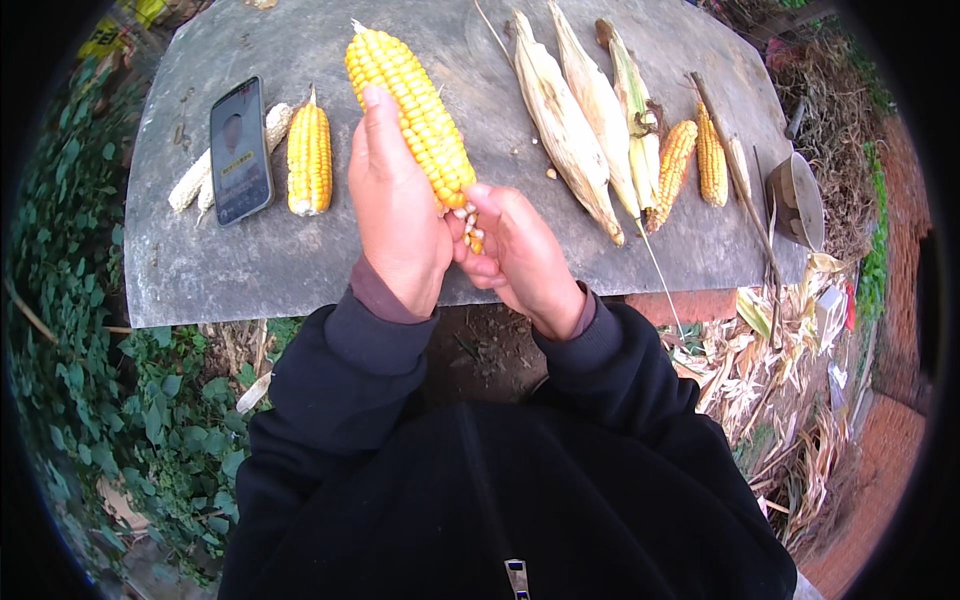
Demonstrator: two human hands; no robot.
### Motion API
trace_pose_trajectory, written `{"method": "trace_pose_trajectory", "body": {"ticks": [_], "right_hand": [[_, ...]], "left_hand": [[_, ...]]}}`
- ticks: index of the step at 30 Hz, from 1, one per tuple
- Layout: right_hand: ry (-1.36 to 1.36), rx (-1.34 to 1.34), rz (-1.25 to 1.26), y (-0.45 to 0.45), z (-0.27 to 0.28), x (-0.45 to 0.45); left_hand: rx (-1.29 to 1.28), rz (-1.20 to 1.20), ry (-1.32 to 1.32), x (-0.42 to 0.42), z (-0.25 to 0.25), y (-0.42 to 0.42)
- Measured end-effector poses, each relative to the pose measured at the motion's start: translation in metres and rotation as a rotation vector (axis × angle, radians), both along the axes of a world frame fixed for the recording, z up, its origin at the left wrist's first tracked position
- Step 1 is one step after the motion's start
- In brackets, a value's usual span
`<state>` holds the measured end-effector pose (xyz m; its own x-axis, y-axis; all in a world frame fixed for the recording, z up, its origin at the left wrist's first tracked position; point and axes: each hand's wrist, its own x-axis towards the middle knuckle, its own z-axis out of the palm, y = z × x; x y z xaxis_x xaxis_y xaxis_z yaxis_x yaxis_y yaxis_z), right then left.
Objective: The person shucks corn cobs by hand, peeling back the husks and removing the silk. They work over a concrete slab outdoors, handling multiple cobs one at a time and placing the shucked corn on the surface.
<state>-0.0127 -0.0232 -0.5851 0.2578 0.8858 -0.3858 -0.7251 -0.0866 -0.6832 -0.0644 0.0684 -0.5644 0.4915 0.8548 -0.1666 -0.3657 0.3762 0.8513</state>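
Note:
My left hand (pixel 394 191) is closed round a large yellow corn cob (pixel 412 112), its silk tip pointing up and away. At the cob's lower end my right hand (pixel 517 251) has its thumb by the bottom kernels, and several loose corn kernels (pixel 472 234) lie in its fingers. Left of my hands a husked yellow cob (pixel 309 159) rests on the grey table (pixel 315 262). Three cobs in dry husks (pixel 564 124) lie to the right, beside two smaller husked cobs (pixel 675 161) (pixel 711 161).
A smartphone (pixel 241 154) leans on stripped white cobs (pixel 191 180) at the left. On the right are a thin stick (pixel 739 176) and a round bowl-like container (pixel 799 199) at the table's edge. Dry husks (pixel 739 367) cover the ground below, with green plants (pixel 176 420) at the left.

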Motion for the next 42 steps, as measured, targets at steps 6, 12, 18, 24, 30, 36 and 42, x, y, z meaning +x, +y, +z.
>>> {"method": "trace_pose_trajectory", "body": {"ticks": [6,12,18,24,30,36,42], "right_hand": [[-0.053,0.079,0.051,0.0,0.0,0.002],[0.054,0.104,0.069,-0.001,0.006,0.006],[-0.035,0.007,0.094,0.002,0.009,0.003],[-0.03,-0.031,0.131,0.001,0.002,0.005],[0.003,-0.01,0.115,0.002,-0.001,0.004],[0.033,0.094,0.078,0.003,-0.003,-0.001],[-0.021,0.042,0.052,0.004,0.002,0.001]], "left_hand": [[-0.219,-0.028,-0.157,-0.001,0.003,0.008],[-0.208,-0.068,-0.173,-0.003,0.001,0.018],[-0.156,-0.098,-0.132,-0.004,0.001,0.017],[0.138,-0.004,0.038,0.002,0.0,0.009],[0.047,-0.011,-0.014,0.001,-0.005,0.011],[-0.143,-0.042,-0.084,-0.002,0.0,0.014],[-0.14,-0.032,-0.124,-0.001,0.0,0.014]]}}
